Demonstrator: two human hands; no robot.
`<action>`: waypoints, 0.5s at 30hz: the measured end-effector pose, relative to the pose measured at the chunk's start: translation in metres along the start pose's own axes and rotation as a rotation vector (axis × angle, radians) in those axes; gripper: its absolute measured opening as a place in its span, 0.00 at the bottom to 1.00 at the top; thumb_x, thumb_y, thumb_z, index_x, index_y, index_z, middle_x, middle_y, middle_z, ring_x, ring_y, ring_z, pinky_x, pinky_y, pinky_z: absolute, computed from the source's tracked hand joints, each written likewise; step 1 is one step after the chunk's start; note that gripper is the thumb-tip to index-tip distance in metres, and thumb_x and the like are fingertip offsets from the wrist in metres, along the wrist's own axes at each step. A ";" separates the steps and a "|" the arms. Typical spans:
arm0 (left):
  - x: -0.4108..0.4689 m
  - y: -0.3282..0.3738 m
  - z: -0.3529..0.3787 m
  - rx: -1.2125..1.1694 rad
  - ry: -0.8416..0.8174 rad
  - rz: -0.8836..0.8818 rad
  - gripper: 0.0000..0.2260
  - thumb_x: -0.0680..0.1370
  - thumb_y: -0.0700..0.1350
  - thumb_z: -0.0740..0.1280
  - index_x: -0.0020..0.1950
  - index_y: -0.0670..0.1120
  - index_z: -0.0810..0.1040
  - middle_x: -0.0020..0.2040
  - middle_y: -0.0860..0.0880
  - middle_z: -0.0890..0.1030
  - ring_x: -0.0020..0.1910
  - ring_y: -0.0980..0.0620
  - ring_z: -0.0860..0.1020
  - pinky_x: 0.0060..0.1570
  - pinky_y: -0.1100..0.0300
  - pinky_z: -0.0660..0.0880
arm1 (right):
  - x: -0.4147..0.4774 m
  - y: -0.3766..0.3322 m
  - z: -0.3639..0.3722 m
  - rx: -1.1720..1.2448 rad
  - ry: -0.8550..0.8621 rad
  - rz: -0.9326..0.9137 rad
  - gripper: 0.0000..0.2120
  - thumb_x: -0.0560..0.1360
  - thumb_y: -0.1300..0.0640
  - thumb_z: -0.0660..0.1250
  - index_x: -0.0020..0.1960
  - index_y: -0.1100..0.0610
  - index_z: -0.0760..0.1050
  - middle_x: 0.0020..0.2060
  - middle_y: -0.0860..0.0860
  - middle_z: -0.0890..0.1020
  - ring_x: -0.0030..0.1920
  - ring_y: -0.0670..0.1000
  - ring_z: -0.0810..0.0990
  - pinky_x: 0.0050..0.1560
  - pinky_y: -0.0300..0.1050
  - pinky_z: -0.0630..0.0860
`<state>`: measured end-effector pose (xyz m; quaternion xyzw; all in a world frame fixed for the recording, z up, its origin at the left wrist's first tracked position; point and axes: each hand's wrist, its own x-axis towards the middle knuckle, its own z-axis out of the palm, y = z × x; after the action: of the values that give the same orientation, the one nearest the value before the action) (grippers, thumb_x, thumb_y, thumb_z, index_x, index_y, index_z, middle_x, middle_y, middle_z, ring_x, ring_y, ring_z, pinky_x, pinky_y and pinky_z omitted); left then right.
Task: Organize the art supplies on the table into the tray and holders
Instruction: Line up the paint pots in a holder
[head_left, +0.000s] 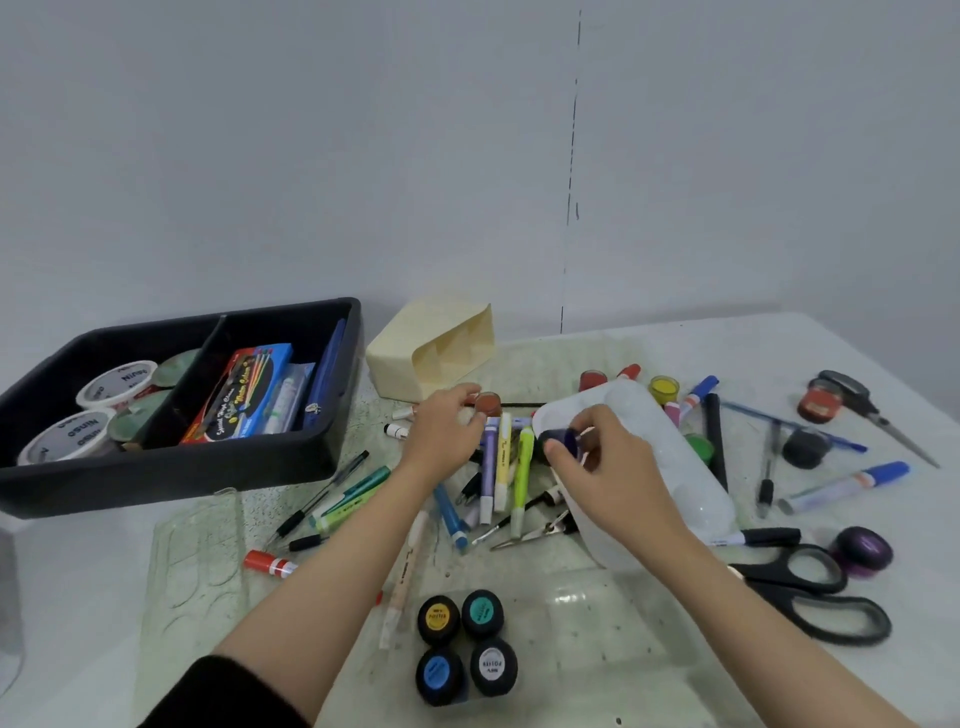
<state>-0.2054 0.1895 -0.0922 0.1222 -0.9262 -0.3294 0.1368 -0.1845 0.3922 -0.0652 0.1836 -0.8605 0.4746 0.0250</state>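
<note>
Right of the black tray (156, 478), among loose markers (501, 462), the left hand (447, 431) pinches a small red-brown paint pot (488, 404) between thumb and forefinger. Farther right of the tray, the right hand (602, 473) pinches a dark blue paint pot (563, 441) with thumb and curled fingers, just over a white palette (670, 467). A cream holder (415, 358) lies on its side just beside the tray's right wall.

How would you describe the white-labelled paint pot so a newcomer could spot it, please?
Find the large black scissors at the table's front. Left of them, four black paint pots form a square. The white-labelled pot is front right; the others are yellow, teal, blue.
</note>
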 end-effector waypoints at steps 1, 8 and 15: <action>0.006 0.003 0.002 0.032 -0.026 0.002 0.17 0.77 0.44 0.64 0.66 0.46 0.74 0.61 0.45 0.77 0.61 0.47 0.73 0.58 0.58 0.68 | -0.005 0.002 -0.003 0.061 0.015 0.041 0.09 0.73 0.51 0.68 0.45 0.54 0.70 0.36 0.49 0.77 0.34 0.47 0.74 0.36 0.39 0.72; 0.035 0.025 0.015 0.045 -0.098 -0.138 0.06 0.70 0.42 0.68 0.45 0.48 0.75 0.47 0.48 0.81 0.47 0.47 0.78 0.40 0.60 0.71 | -0.040 0.022 -0.020 0.315 -0.053 0.126 0.11 0.65 0.54 0.67 0.48 0.46 0.74 0.35 0.50 0.78 0.34 0.51 0.75 0.42 0.45 0.75; 0.031 0.031 0.007 -0.190 0.011 -0.270 0.07 0.73 0.42 0.66 0.43 0.45 0.68 0.38 0.48 0.75 0.35 0.50 0.74 0.34 0.60 0.71 | -0.067 0.031 -0.023 0.232 -0.107 -0.010 0.12 0.61 0.49 0.66 0.44 0.43 0.78 0.42 0.43 0.82 0.42 0.45 0.78 0.42 0.33 0.72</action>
<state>-0.2402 0.2066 -0.0722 0.2338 -0.8653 -0.4301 0.1072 -0.1355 0.4460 -0.0921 0.2147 -0.7989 0.5604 -0.0402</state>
